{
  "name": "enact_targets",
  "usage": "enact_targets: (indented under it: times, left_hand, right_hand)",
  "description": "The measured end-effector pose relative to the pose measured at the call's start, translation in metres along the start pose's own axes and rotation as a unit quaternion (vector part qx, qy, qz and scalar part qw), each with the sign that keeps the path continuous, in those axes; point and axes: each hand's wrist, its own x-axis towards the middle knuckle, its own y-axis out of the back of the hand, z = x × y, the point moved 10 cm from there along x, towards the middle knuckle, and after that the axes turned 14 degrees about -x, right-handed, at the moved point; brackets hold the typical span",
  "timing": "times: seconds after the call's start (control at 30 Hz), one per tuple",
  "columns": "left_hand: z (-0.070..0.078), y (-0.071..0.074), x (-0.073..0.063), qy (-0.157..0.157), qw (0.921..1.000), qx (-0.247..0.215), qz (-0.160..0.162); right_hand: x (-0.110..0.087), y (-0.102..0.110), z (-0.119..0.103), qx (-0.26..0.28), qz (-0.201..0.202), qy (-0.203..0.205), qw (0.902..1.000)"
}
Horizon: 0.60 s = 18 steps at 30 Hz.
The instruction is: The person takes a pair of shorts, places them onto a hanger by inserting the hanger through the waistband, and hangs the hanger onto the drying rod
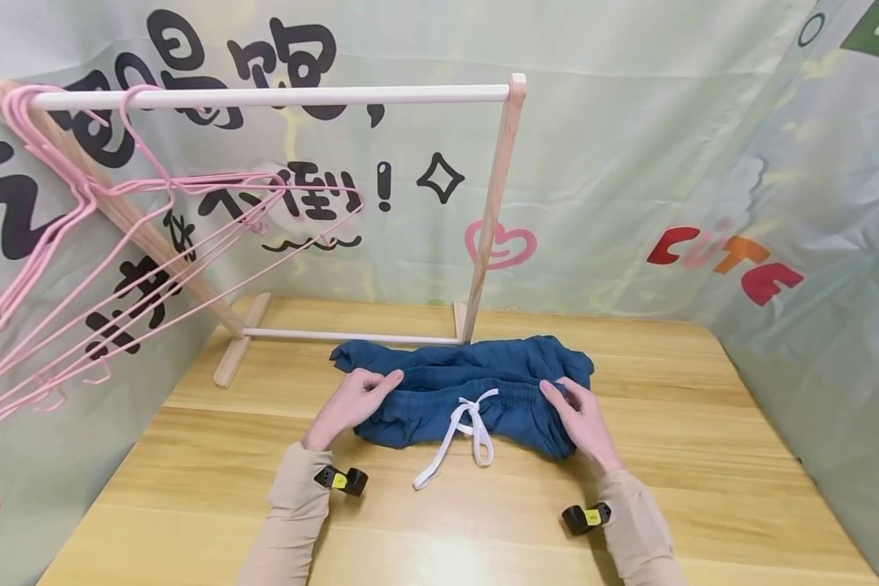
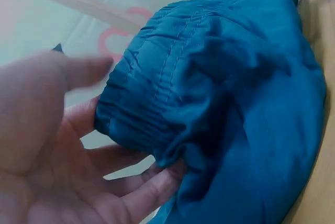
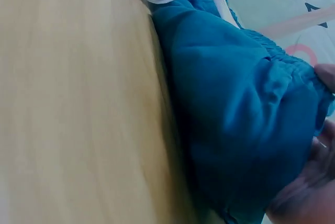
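A pair of dark blue drawstring pants (image 1: 439,415) lies bunched on the wooden table, its elastic waistband facing up. A white drawstring (image 1: 473,415) tied in a bow hangs from the front middle, its loose end trailing onto the table. My left hand (image 1: 355,399) holds the left end of the waistband, thumb on the upper side. In the left wrist view, its fingers (image 2: 152,190) reach behind the gathered cloth. At the opposite end, my right hand (image 1: 582,415) pinches the waistband between thumb and fingers. Its fingers are partly cut off in the right wrist view.
Behind the pants stands a rack with wooden posts (image 1: 494,203) and a white top bar (image 1: 286,97). Several pink hangers (image 1: 172,185) hang at its left end. Printed cloth (image 1: 615,163) encloses the wooden table (image 1: 703,456) at the back and sides.
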Motion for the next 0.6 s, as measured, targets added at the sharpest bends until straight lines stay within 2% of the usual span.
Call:
enact_targets:
  times: [0.1,0.2,0.4,0.53,0.6]
  left_hand:
    - [0.009,0.001,0.001,-0.044,0.9987,0.011,0.025]
    - [0.018,0.004,-0.001,-0.078,0.9951,0.027,0.054]
    - [0.023,0.011,-0.003,-0.098,0.9883,0.004,0.117]
    - [0.026,0.021,-0.005,-0.111,0.9784,-0.024,0.173]
    - [0.025,0.024,-0.006,-0.107,0.9748,-0.035,0.193]
  right_hand:
    - [-0.003,0.000,-0.004,0.008,0.000,0.019,0.9998]
    - [-0.005,-0.004,-0.010,0.021,-0.023,0.047,0.9984]
    - [-0.011,-0.014,-0.028,0.018,-0.085,0.113,0.9898]
    - [-0.018,-0.020,-0.042,0.008,-0.116,0.180,0.9767]
    - [-0.022,-0.021,-0.049,0.013,-0.125,0.213,0.9691]
